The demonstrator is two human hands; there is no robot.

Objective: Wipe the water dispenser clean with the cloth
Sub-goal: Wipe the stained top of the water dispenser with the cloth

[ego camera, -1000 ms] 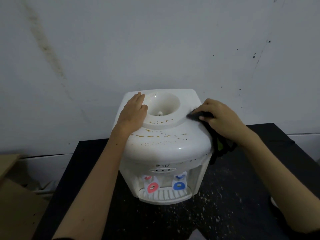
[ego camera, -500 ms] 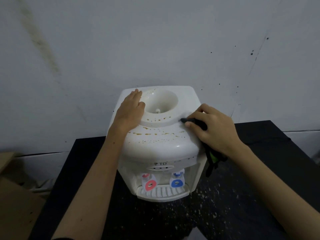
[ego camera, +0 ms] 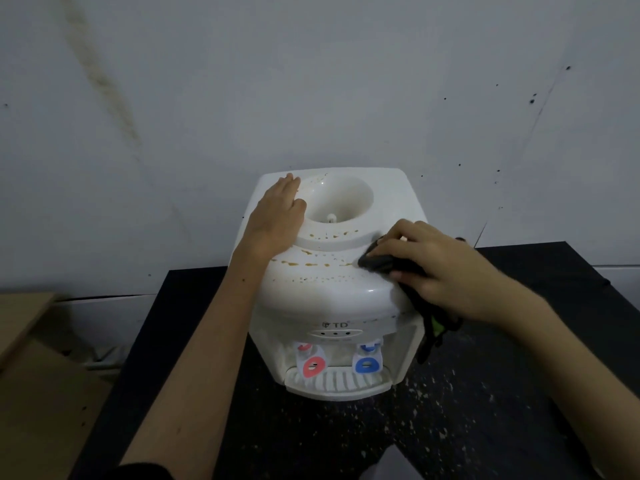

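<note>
A white tabletop water dispenser (ego camera: 325, 299) stands on a black table, its domed top spotted with brown stains around the round bottle well. A red tap and a blue tap sit over the drip tray at its front. My left hand (ego camera: 277, 216) lies flat on the top left of the dispenser beside the well. My right hand (ego camera: 436, 268) grips a dark cloth (ego camera: 381, 263) and presses it on the right side of the top. The cloth's tail with a green patch hangs down the dispenser's right side.
The black table (ego camera: 485, 410) is speckled with pale spots in front of and right of the dispenser. A grey wall (ego camera: 311, 81) rises right behind it. Brown cardboard (ego camera: 38, 393) lies to the left, below table level.
My right hand has slid the cloth forward along the right side of the top, from beside the well toward the front dome. My left hand has stayed in place.
</note>
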